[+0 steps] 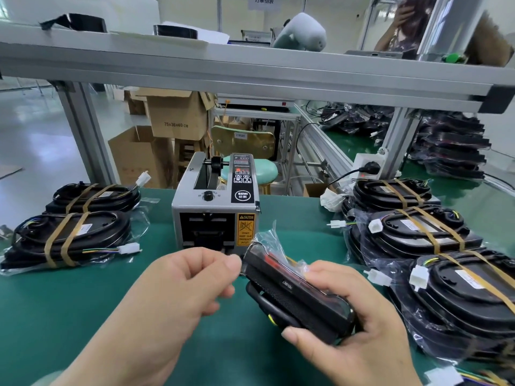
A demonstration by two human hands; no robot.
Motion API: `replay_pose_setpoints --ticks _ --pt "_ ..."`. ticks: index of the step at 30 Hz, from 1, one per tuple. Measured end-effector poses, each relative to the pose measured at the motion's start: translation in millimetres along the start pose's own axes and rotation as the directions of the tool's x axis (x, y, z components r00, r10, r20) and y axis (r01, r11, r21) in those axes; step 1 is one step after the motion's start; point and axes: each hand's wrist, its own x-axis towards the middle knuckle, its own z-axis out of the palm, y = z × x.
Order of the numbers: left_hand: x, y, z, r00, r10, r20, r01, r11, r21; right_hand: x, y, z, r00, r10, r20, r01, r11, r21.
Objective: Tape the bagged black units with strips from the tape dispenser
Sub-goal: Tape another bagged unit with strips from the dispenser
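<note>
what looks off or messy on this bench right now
Nothing is spilled or broken. The one untidy thing is the bagged black unit gripped in the right hand: the open end of its bag flares up crumpled, with no brown tape on it, unlike the taped units on the mat.

One wide-angle camera is riding on the person's head, looking forward and down across the green bench (83, 316). It is sitting very near the work: the left grip (178, 288) and the right grip (354, 330), the latter holding a bagged black unit (295, 296), are filling the lower middle of the frame, with the forearms running in from the bottom edge. The tape dispenser (216, 207) is facing the lens squarely at the centre, just beyond them. The lens is bowing the aluminium shelf beam (250, 71) overhead and taking in cardboard boxes (175, 115) behind the bench.
</note>
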Motion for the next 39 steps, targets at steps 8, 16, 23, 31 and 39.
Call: replay_pose_setpoints --ticks 8,16,23,31,39 --pt "-3.2 -7.2 26.5 0.991 0.132 -0.021 -0.123 0.961 0.248 -1.3 1.8 1.0 1.000 -0.007 -0.018 0.007 1.000 0.005" --pt "1.3 -12.9 38.9 0.983 0.155 0.098 -0.164 0.981 0.098 -2.8 0.0 1.1 1.000 0.002 -0.018 -0.002 1.000 -0.008" --pt "2.1 -10.7 40.2 0.975 0.201 0.099 -0.211 0.972 0.105 -2.0 -1.7 1.5 1.000 0.006 -0.018 -0.007 1.000 -0.017" --pt "1.1 -11.6 45.0 0.962 0.269 0.050 -0.273 0.951 0.148 -2.9 -0.4 2.0 0.999 0.008 -0.037 -0.008 1.000 -0.002" --pt "-2.5 -10.3 52.6 0.946 0.323 -0.033 -0.302 0.912 0.277 -3.3 -1.8 2.5 0.998 0.052 -0.045 -0.052 0.999 -0.004"
